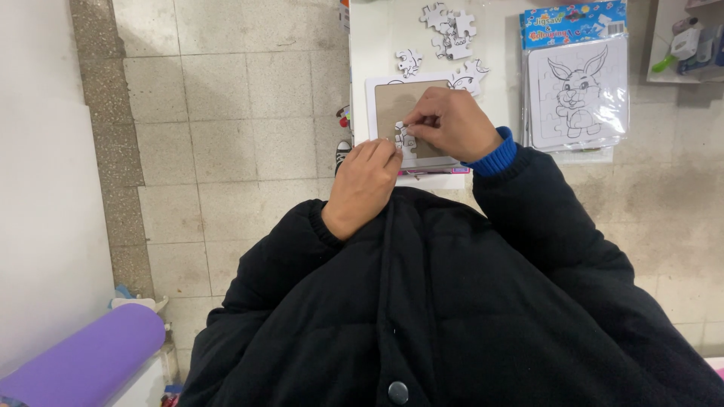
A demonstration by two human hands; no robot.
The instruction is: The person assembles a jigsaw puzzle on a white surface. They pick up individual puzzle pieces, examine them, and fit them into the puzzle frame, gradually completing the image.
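A white-framed puzzle board with a brown cardboard inside lies on a white table. My right hand pinches a white puzzle piece with black line art at the board's lower part. My left hand rests at the board's near edge, its fingertips touching the same spot. Several loose white pieces lie beyond the board, and one more piece sits just above it.
A clear-wrapped pack of rabbit drawing puzzles with a blue header lies to the right. A shelf with small items is at far right. A purple roll lies at lower left. Tiled floor spreads to the left.
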